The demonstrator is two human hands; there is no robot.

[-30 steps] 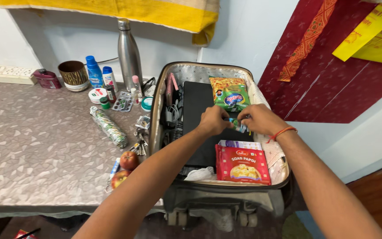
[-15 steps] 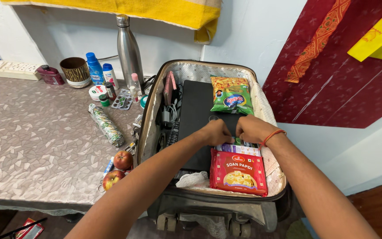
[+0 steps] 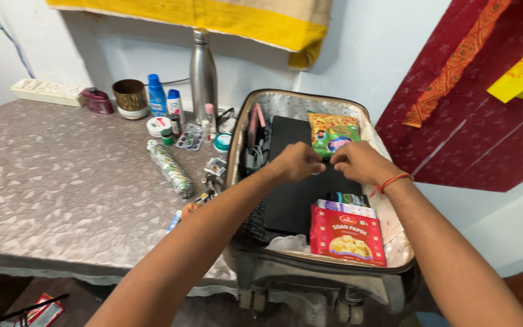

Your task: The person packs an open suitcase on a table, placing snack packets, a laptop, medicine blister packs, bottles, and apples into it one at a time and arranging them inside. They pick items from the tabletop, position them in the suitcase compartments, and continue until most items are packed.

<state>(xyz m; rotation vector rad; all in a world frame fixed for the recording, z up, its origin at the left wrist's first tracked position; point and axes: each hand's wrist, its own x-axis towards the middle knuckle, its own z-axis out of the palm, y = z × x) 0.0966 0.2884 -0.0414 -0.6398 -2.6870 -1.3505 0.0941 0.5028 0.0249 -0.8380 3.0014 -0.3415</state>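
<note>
Open suitcase (image 3: 388, 233) at table's (image 3: 62, 181) right edge, both hands over a flat black case (image 3: 292, 200).

Inside, largest first: black case, centre; red snack box (image 3: 346, 235), near right; green snack packet (image 3: 333, 132), far. Left hand (image 3: 298, 161) and right hand (image 3: 358, 162) curled, knuckles nearly meeting above the case; whatever pinched, hidden. Steel bottle (image 3: 203, 75) far, on table.
</note>
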